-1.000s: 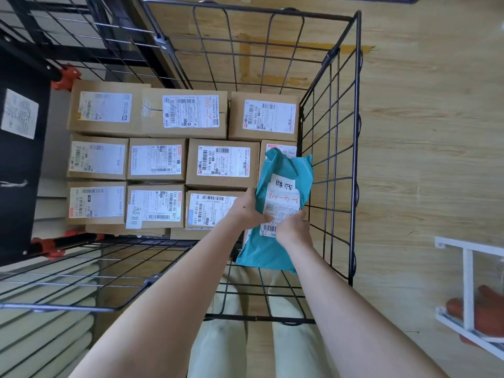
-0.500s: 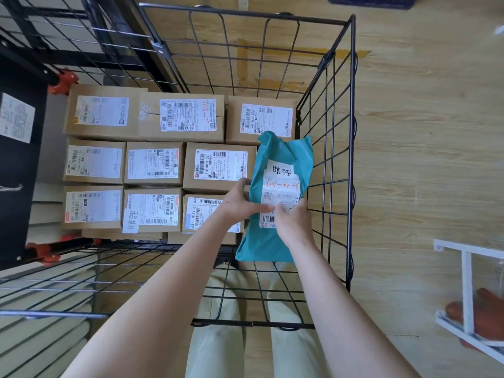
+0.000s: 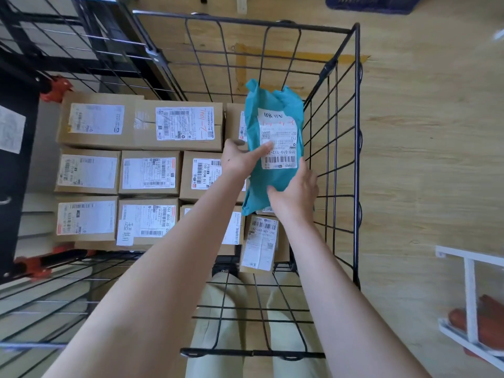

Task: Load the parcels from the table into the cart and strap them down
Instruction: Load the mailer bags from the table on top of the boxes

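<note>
A teal plastic mailer bag (image 3: 272, 184) with a white shipping label is held inside the black wire cart (image 3: 357, 148), near its right wall. My left hand (image 3: 240, 160) grips the bag's left edge, thumb across the label. My right hand (image 3: 296, 192) holds its lower right corner. Several brown cardboard parcels (image 3: 148, 173) with white labels lie packed in rows on the cart floor. One narrow box (image 3: 261, 242) stands on end just below the bag.
The cart's near rail (image 3: 253, 352) is over my legs. A black rack (image 3: 16, 148) with orange clips stands on the left. A white frame (image 3: 470, 301) with an orange object sits at the lower right on the wooden floor.
Both hands have carried the teal bag up and away from me, toward the cart's far right corner. The narrow upright box beneath it has come into view.
</note>
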Demonstrator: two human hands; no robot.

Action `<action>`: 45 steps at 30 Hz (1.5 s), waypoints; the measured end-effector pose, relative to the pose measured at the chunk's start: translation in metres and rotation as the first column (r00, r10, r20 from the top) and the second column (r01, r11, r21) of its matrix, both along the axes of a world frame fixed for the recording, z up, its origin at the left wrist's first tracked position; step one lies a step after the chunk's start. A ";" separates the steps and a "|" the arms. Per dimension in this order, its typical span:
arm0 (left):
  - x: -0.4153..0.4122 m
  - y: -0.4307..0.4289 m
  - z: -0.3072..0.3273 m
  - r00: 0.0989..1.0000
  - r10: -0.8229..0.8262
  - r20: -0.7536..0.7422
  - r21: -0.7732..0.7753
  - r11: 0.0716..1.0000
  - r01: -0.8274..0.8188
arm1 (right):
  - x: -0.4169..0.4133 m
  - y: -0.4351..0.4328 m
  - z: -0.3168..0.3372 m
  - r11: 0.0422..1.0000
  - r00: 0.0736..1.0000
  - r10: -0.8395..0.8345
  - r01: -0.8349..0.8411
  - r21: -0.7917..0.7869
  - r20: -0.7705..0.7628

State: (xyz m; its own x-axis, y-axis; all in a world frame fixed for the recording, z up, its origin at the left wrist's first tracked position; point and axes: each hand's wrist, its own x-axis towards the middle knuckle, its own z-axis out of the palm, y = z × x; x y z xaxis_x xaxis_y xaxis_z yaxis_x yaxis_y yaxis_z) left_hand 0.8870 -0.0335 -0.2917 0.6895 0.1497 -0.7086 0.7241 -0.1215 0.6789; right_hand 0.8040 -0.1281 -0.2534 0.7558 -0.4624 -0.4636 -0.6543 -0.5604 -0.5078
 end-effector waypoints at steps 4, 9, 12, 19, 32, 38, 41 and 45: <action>0.002 -0.007 -0.011 0.999 -0.040 0.008 0.024 0.999 0.039 | -0.010 0.000 -0.007 0.980 0.980 0.153 -0.167 -0.105 -0.128; 0.003 -0.013 -0.017 0.983 -0.181 0.041 0.073 0.981 0.178 | -0.019 0.001 -0.012 0.947 0.944 0.255 -0.288 -0.145 -0.209; 0.005 -0.020 -0.015 0.956 -0.285 0.065 0.075 0.957 0.280 | -0.016 -0.002 -0.011 0.956 0.948 0.230 -0.262 -0.128 -0.222; 0.000 -0.018 -0.007 0.951 -0.304 0.055 0.098 0.950 0.298 | -0.019 0.000 -0.008 0.949 0.951 0.243 -0.273 -0.155 -0.188; -0.047 0.032 0.090 0.984 -0.139 0.107 0.125 0.984 0.126 | -0.025 0.001 0.089 0.948 0.949 0.311 -0.314 0.057 0.059; -0.095 0.060 0.181 0.957 -0.195 0.214 0.198 0.968 0.153 | -0.037 0.003 0.166 0.927 0.929 0.344 -0.359 0.106 0.139; -0.121 0.073 0.228 0.941 -0.226 0.252 0.250 0.955 0.162 | -0.049 0.007 0.206 0.909 0.907 0.375 -0.400 0.117 0.192; -0.155 0.095 0.286 0.930 -0.182 0.319 0.291 0.953 0.087 | -0.065 0.006 0.252 0.861 0.858 0.446 -0.489 0.137 0.255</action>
State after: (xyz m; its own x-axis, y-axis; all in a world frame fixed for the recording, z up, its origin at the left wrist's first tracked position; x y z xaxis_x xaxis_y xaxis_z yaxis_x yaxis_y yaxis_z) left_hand 0.7325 0.0613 -0.0054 0.9072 0.1894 -0.3756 0.4207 -0.4125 0.8080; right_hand 0.7387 -0.1218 -0.0011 0.9480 0.0513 -0.3141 -0.2066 -0.6516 -0.7299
